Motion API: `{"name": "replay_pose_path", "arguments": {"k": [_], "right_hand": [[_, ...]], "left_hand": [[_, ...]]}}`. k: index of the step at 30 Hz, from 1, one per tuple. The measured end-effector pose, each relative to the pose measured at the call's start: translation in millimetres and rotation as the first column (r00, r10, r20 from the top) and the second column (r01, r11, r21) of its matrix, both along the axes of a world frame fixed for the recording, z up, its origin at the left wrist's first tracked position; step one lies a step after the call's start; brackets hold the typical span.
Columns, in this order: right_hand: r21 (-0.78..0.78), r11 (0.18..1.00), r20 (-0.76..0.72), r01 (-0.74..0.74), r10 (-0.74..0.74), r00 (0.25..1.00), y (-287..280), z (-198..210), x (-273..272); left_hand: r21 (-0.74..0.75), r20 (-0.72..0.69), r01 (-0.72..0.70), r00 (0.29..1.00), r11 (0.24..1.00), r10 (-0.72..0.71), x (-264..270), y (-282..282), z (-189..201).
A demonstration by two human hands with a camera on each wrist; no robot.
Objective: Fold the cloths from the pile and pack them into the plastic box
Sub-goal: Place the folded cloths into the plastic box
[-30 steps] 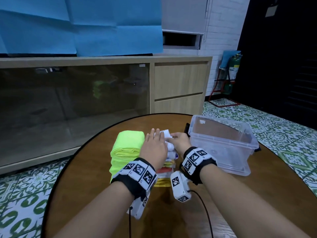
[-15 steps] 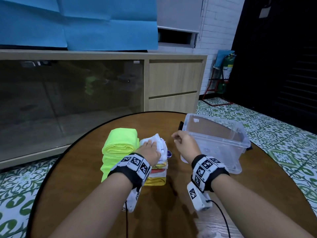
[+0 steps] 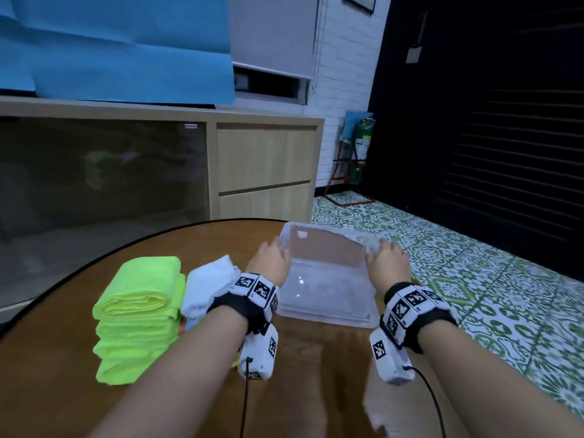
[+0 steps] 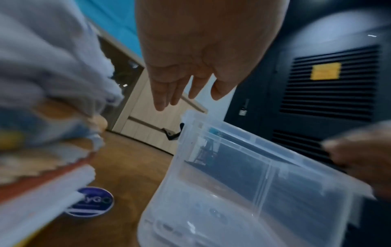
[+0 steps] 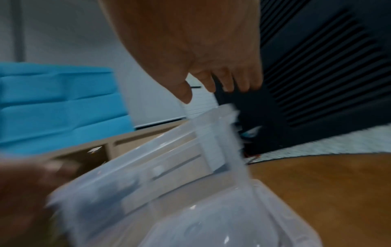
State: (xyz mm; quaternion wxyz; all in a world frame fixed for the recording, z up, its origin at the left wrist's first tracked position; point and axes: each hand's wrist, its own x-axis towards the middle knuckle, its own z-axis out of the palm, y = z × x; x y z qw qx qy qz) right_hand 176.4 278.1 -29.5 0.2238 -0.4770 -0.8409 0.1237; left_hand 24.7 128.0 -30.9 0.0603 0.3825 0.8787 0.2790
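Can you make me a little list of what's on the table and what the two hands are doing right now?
table: round wooden table
box: clear plastic box, no cloths inside
left hand: left hand at the box's left rim, fingers straight
right hand: right hand at the box's right rim; grip unclear
green cloths: folded neon green stack, left of the box
other cloths: white cloth on a mixed pile
sticker: round blue sticker on the table

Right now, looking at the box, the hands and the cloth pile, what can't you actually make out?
- Left hand grip on plastic box: head view hides fingertips; left wrist view blurred.
- Right hand contact: right wrist view blurred.
- White cloth pile: lower layers hidden by the left wrist.
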Motion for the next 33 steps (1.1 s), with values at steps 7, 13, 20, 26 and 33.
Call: {"name": "replay_pose_path", "arguments": {"k": [7, 13, 20, 26, 33], "right_hand": [[-0.37, 0.917, -0.174, -0.149, 0.089, 0.981, 49, -19, 12], [-0.304, 0.94, -0.127, -0.158, 0.125, 0.984, 40, -23, 14], [-0.322, 0.934, -0.032, -0.156, 0.154, 0.988, 14, -6, 36], [-0.294, 0.947, 0.052, -0.133, 0.154, 0.987, -38, 0, 76], [-0.304, 0.944, 0.048, -0.127, 0.148, 0.988, -83, 1, 111]], "left_hand": [[-0.144, 0.128, -0.043, 0.99, 0.989, 0.062, -25, 45, -7], [-0.179, 0.018, -0.086, 0.996, 0.98, 0.09, -20, 39, -4], [-0.221, -0.002, -0.062, 0.998, 0.973, 0.063, 8, 11, 1], [-0.199, -0.001, -0.063, 0.998, 0.978, 0.064, 41, -32, -5], [-0.152, 0.014, -0.072, 0.997, 0.986, 0.075, 86, -85, -5]]}}
